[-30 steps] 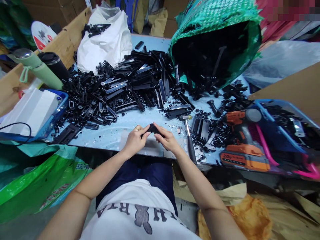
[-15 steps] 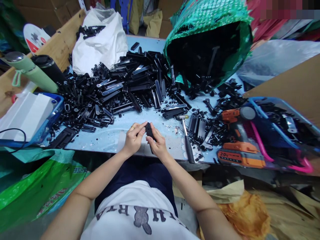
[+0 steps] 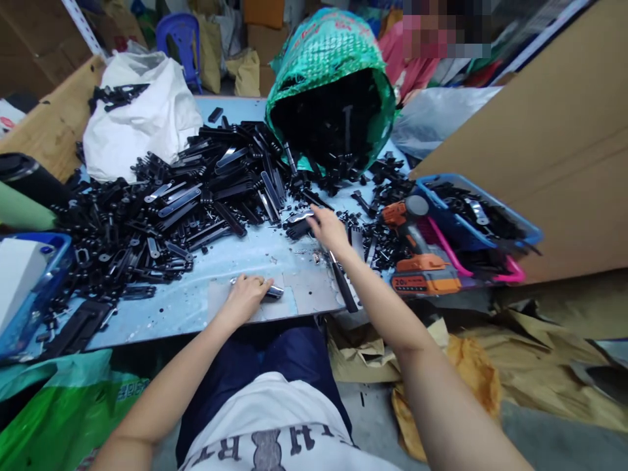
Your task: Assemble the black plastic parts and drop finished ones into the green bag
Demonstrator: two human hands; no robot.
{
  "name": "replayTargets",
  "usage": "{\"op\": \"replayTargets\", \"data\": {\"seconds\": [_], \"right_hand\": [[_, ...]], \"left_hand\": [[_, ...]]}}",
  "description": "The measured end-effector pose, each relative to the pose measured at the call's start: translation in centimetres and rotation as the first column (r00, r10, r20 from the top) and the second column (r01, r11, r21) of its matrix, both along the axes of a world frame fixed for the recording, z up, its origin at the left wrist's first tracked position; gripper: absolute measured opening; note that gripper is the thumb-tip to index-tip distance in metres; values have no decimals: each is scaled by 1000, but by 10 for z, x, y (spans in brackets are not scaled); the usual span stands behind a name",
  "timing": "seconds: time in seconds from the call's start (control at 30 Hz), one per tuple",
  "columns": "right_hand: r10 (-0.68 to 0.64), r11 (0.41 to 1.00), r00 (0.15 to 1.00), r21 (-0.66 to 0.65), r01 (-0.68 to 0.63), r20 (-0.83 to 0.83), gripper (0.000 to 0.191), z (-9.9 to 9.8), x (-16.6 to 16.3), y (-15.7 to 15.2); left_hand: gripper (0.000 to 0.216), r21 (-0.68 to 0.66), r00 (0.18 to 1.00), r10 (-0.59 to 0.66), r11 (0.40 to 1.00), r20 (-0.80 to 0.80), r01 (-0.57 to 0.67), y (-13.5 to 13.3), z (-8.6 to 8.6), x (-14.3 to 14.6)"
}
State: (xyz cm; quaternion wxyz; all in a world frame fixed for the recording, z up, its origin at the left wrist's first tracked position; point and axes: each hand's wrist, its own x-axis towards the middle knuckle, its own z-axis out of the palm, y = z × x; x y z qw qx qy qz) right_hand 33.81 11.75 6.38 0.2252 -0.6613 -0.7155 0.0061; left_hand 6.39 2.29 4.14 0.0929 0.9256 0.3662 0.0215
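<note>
My left hand (image 3: 248, 294) lies near the table's front edge with its fingers closed over a slim black bar-shaped part (image 3: 273, 292). Both shiny ends stick out from under the hand. Farther forward is my right hand (image 3: 328, 227), its thumb and fingers a little apart, at a shiny-topped black part (image 3: 299, 217). Whether the fingertips touch that part I cannot tell. Below the right wrist lies a hammer (image 3: 343, 284) with a black handle; its head is hidden by the hand. Small loose pieces (image 3: 316, 258) lie beside the hammer.
A large heap of black parts (image 3: 196, 203) covers the table's left and middle. Behind it are a white sack (image 3: 147, 124) and a green woven sack (image 3: 324, 62). To the right are an orange cordless drill (image 3: 417, 275) and a blue basket (image 3: 515, 226). Another person (image 3: 417, 52) is beyond.
My hands, together around a black part before, have separated. The left has lowered a bar-shaped part to the table; the right has reached forward over the hammer. The camera view has turned right.
</note>
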Motion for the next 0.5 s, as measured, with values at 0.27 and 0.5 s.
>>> {"op": "replayTargets", "data": {"seconds": [0.27, 0.5], "right_hand": [[-519, 776, 807, -240, 583, 282, 59, 11, 116, 77], [-472, 827, 835, -187, 531, 284, 39, 23, 108, 79]], "left_hand": [[41, 131, 967, 232, 967, -105, -218, -12, -11, -8], [43, 87, 960, 281, 956, -15, -279, -17, -19, -14]]}}
